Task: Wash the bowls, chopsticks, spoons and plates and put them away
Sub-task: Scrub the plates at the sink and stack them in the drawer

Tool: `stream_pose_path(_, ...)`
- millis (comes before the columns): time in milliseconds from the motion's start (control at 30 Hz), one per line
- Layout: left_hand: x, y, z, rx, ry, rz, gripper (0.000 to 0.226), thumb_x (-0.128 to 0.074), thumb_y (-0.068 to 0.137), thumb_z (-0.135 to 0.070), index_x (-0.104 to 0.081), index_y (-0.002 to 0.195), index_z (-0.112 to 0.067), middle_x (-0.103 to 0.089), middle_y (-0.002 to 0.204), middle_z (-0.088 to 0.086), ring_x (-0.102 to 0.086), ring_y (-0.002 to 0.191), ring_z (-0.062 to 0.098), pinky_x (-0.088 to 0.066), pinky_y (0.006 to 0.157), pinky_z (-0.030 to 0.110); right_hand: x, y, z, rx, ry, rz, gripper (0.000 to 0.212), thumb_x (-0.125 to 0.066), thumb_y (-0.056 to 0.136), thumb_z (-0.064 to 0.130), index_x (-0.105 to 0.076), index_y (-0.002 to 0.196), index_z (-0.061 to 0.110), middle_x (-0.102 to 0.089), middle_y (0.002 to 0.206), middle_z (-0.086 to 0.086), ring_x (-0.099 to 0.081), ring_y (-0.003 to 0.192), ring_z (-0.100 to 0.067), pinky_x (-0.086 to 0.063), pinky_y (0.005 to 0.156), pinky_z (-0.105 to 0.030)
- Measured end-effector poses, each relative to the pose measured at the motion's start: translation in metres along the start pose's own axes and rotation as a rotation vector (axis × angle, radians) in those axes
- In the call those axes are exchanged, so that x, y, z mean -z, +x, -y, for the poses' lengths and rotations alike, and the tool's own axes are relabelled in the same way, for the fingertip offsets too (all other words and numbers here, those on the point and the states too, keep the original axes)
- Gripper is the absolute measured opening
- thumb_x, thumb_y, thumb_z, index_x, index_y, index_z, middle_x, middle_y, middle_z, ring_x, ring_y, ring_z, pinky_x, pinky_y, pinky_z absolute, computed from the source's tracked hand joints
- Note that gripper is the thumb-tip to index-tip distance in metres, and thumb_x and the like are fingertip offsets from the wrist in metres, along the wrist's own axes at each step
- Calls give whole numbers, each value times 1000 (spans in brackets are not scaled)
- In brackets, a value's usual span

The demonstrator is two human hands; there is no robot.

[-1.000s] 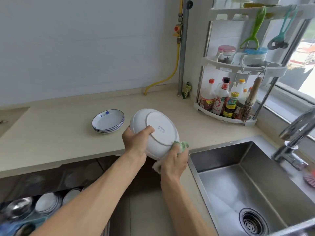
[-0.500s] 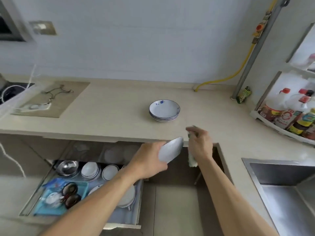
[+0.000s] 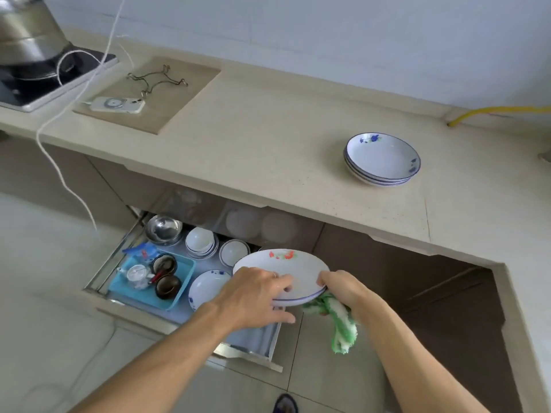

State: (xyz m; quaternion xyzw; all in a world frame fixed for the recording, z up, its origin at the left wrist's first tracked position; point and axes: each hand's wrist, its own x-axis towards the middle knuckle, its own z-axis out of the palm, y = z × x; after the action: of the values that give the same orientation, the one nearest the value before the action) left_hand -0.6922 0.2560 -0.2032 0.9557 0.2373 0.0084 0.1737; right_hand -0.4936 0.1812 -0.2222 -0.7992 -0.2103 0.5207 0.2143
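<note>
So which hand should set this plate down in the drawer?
Left hand, probably: it grips the plate on the drawer side. The right hand also holds the cloth and is farther from it.

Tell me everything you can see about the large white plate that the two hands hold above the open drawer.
The large white round plate, glossy like ceramic, has a red and green motif near its far rim and a blue line round its edge. It is held roughly level above the open drawer. The left hand grips its near rim; the right hand holds its right edge, with a green and white cloth hanging below.
</note>
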Motion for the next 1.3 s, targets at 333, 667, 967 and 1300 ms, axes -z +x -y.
stream_pose_path(333,-65,-51,161,917,-369,73,44,-58,87,-38,-52,122,-12,-63,117,10,-61,107,33,-51,84,39,-128,108,0,-130,35,159,28,-56,84,26,-60,103,6,-70,94,-20,-69,79,-36,-58,72,-41)
stream_pose_path(667,-129,-98,297,1045,-575,324,17,-57,84,-20,-62,95,-8,-70,75,13,-71,62,27,-56,54,31,-275,159,-3,-358,38,236,32,-58,81,27,-64,102,3,-72,98,-24,-67,78,-35,-56,79,-43)
stream_pose_path(967,-226,-92,353,971,-548,448,15,-52,96,-22,-59,97,-9,-57,73,6,-55,62,21,-40,52,26,-332,228,-31,-380,2,100,25,-52,82,27,-62,92,6,-61,82,-12,-57,74,-27,-42,67,-31)
stream_pose_path(1300,-310,-54,404,989,-553,397,13,-51,97,-15,-47,109,-10,-60,119,16,-58,113,36,-42,84,33,-366,320,-50,-312,-85,-87,23,-50,90,21,-63,91,2,-67,88,-12,-61,70,-26,-48,58,-28)
